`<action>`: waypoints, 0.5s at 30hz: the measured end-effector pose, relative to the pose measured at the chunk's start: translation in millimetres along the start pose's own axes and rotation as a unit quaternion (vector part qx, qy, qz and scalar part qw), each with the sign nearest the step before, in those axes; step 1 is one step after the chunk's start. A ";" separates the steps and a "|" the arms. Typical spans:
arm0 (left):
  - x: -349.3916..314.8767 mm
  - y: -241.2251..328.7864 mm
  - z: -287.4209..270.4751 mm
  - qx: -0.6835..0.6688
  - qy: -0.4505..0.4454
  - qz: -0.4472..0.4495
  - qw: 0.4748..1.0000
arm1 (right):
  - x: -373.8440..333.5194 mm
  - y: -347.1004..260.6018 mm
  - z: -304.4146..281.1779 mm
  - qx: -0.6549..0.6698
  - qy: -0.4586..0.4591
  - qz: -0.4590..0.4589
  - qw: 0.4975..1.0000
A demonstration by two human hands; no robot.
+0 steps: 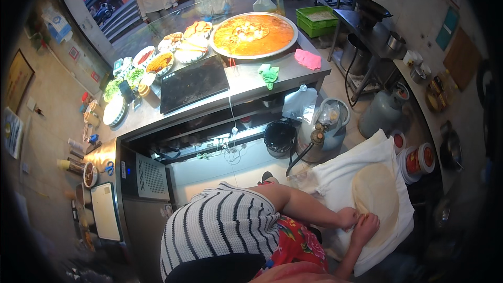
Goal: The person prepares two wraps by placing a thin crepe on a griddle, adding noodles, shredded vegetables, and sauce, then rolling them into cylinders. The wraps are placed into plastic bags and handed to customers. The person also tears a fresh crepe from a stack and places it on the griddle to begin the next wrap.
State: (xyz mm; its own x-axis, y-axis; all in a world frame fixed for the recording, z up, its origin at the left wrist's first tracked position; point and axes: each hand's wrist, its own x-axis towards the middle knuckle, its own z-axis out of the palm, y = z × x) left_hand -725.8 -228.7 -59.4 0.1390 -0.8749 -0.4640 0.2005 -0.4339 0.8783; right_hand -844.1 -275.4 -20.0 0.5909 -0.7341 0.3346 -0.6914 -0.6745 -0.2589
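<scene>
A large, pale, floppy round flatbread [374,194] lies on a white cloth [335,175] at the lower right. My left hand [347,218] comes in from the left and is closed at the flatbread's near left edge. Right beside it, my right hand [365,229] reaches up from the lower edge, its bent fingers pinching the same edge. The two hands touch, and their fingertips partly hide what they grip. The cloth spreads out under and around the flatbread.
Gas cylinders [385,112] and a black-lined bin [279,137] stand beyond the cloth. Red-and-white tubs [419,162] are at its right. A counter holds a big pan of red-orange food [254,34], bowls and a black griddle plate [194,84]. Two people stand behind it.
</scene>
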 end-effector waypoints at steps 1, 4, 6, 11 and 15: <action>0.2 -0.4 0.0 -0.002 0.001 0.001 1.000 | -1.0 0.7 0.7 0.013 -0.001 0.004 1.000; 0.5 -0.7 -1.3 -0.005 -0.023 -0.017 1.000 | -4.2 3.7 0.9 0.045 -0.010 -0.016 0.999; 0.7 0.0 -2.9 -0.014 -0.039 -0.021 0.999 | -5.7 6.5 -0.1 0.060 -0.018 -0.033 0.997; 0.6 2.8 -5.2 -0.060 -0.018 -0.010 0.998 | -4.9 12.7 -1.6 0.144 -0.016 -0.018 0.989; 2.2 3.0 -5.4 -0.059 -0.022 0.006 0.998 | -3.1 13.7 -0.5 0.150 -0.027 -0.012 0.988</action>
State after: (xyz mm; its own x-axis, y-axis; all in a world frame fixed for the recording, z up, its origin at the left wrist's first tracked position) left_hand -719.6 -230.7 -58.4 0.0992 -0.8894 -0.4463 0.3120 -0.3981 0.8627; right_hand -855.7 -282.3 -24.2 0.6325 -0.7154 0.2969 -0.5279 -0.6786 -0.5107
